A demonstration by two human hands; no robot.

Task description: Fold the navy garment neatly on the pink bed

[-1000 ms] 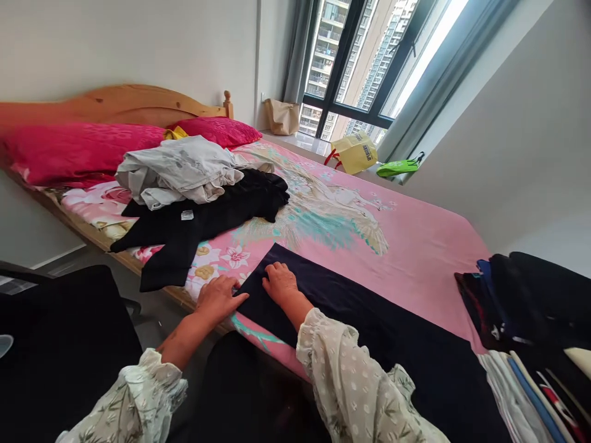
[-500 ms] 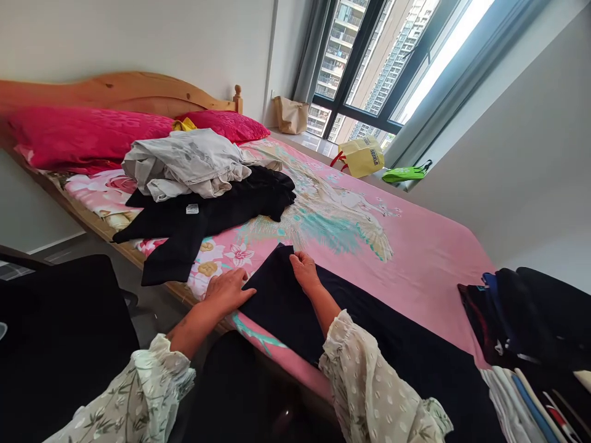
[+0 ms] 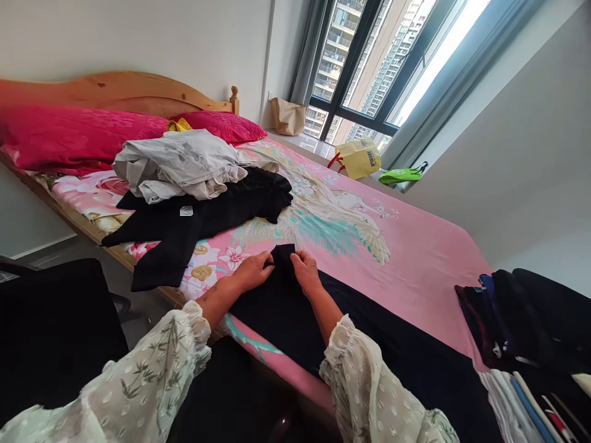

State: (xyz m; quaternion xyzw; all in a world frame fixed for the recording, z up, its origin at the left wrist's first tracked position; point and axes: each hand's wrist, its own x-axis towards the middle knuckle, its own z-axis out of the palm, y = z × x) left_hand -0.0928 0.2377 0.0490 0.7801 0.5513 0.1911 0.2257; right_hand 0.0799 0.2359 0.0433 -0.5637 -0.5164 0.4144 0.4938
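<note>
On the pink bedsheet (image 3: 415, 246), a dark garment (image 3: 286, 307) is laid with its long axis running from 11 to 5 o'clock. Its far end is pinched by the left hand (image 3: 252, 271) and right hand (image 3: 305, 269), both equally near.

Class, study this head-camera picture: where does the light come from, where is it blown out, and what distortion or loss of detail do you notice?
Head view: daylight enters from the window, its upper right pane blown out white; the frame is tilted and its edges stretched by a wide lens; the dark garment under the left hand and right hand reads almost flat black, its folds hard to see; the near sleeve is slightly soft.
</note>
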